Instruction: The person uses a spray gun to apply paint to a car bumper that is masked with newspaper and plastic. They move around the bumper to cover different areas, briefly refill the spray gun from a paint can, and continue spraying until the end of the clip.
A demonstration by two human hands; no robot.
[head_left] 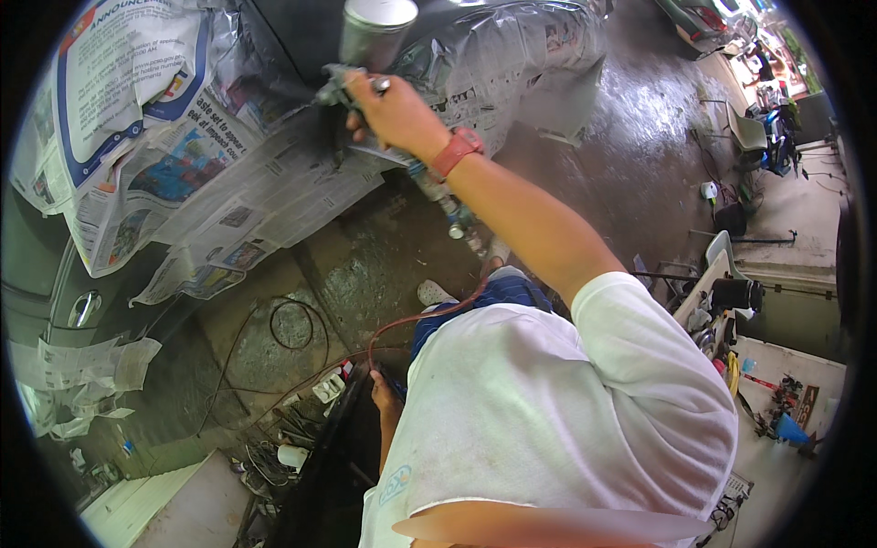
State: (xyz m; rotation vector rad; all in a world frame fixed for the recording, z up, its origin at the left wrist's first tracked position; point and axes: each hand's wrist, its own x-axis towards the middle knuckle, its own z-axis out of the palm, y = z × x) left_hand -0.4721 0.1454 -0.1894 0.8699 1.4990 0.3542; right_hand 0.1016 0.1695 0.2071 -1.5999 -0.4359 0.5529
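My right hand [379, 110] grips a metal spray gun [343, 87] with a cylindrical cup [376, 32] on top, its hose hanging below. The gun is beside a dark car panel [292, 27] partly covered with newspaper sheets [210, 164] and plastic. A red watch [457, 151] is on my right wrist. Low beside my white shirt, my left hand [384, 388] holds the red hose [416, 315], its fingers partly hidden. More loose paper [91, 365] is taped on the car near a door handle [84, 309].
Hose loops [292, 324] lie on the concrete floor [338, 256]. Tools and clutter [274, 457] sit at lower left near a pale cabinet [164, 511]. Chairs [749, 128], a cluttered bench [708, 292] and tools line the right. Another car [694, 27] is at upper right.
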